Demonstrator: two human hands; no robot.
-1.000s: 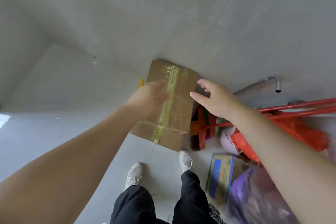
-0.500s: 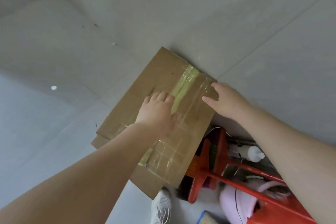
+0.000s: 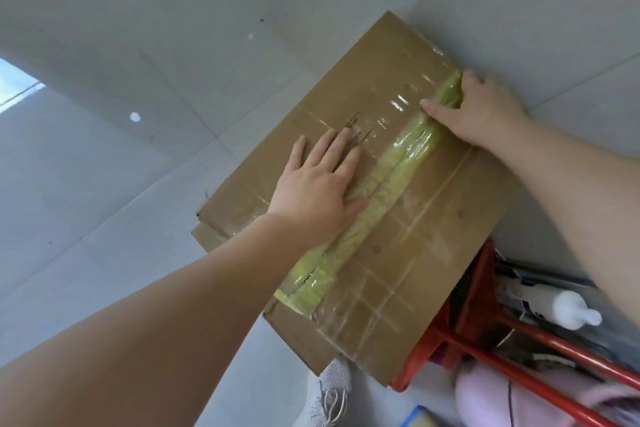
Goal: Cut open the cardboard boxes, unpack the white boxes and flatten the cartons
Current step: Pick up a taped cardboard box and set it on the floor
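L hand (image 3: 317, 184) lies flat, fingers straight, pressing flattened carton (image 3: 433, 218) against wall; R hand (image 3: 481, 107) curls over its top edge. Tape seam (image 3: 377, 184) runs lengthwise btwn both hands.

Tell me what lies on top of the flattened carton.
On the flattened carton: yellow tape along its seam, left hand pressing flat, right hand at the far edge. Anything underneath is hidden.
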